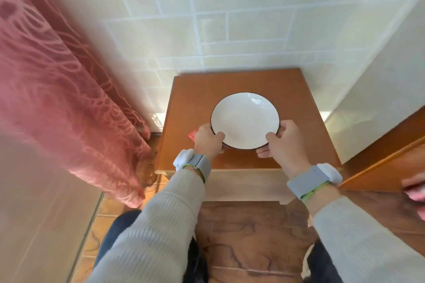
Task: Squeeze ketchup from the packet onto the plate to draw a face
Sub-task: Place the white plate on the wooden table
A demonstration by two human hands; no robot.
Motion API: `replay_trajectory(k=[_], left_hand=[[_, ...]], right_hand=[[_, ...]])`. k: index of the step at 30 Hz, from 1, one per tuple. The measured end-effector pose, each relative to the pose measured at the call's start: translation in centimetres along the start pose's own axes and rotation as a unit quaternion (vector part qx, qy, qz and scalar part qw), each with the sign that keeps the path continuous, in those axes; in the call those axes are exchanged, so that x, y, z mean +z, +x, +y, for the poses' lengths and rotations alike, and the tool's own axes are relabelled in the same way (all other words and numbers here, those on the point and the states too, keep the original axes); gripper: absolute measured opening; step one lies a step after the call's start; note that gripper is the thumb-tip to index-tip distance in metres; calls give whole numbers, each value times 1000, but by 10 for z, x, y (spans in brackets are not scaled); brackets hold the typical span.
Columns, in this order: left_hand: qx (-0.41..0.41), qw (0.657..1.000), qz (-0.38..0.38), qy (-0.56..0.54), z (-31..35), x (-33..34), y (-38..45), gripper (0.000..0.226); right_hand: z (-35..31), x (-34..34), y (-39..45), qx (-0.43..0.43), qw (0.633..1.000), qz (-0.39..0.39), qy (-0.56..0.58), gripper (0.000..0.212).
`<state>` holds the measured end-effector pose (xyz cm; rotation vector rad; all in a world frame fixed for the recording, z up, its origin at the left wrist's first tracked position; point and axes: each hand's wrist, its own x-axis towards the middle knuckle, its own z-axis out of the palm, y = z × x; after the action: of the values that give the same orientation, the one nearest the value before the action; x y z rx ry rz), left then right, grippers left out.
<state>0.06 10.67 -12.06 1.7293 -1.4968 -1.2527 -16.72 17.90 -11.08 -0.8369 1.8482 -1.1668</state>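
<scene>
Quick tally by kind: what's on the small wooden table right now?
Plates: 1, white plate, gripped by the left hand and right hand
Red packets: 1, red packet, partly hidden behind the left hand
Total: 2

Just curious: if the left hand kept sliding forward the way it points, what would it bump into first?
The left hand already grips the plate; past it lies bare table, then probably the tiled wall. The red packet sits off to its left.

Wall [230,30] and curtain [57,76] hem the table [190,99].
</scene>
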Motion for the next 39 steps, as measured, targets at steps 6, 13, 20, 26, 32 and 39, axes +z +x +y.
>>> replay_trajectory(k=[6,13,20,26,32,39], left_hand=[[27,999,-25,10,0,-6,-33,18],[16,999,-38,-16,-9,7,-38,15],[-5,999,-28,-28,-20,8,-24,17],[-3,999,-25,-31,-28,12,-8,17],[0,999,-17,-33,-31,15,-2,17],[0,999,-37,-17,-23,6,-9,32]], right_hand=[[3,-8,-42,15,999,29,32,23],[10,-14,-42,13,999,39,10,24],[19,0,-22,19,999,27,9,22],[31,7,-4,13,1000,21,12,24],[40,9,4,-4,999,23,31,27],[41,2,-2,-2,997,60,-40,49]])
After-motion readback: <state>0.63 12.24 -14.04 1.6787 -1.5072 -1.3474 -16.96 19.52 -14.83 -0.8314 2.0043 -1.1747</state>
